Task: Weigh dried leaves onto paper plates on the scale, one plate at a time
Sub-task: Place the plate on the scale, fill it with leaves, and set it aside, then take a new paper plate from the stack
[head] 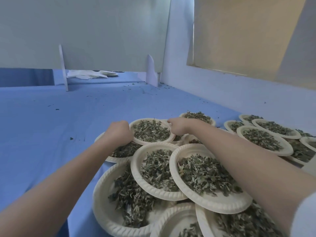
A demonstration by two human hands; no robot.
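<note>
A cream paper plate point(136, 140) heaped with dried green leaves point(151, 130) sits on top of other filled plates in the middle of the blue table. My left hand point(118, 132) grips its left rim with curled fingers. My right hand point(179, 127) grips its right rim, fingers tucked under the edge. Several more leaf-filled plates overlap in front of it, such as a near plate point(212, 202) and a large plate point(102, 211) at the lower left. No scale is in view.
Another cluster of filled plates point(266, 141) lies at the right. A stack of empty plates point(109, 73) and white cloth point(85, 75) sit far back behind white upright dividers point(63, 69). Leaf crumbs dot the blue table cover point(51, 117). A wall runs along the right.
</note>
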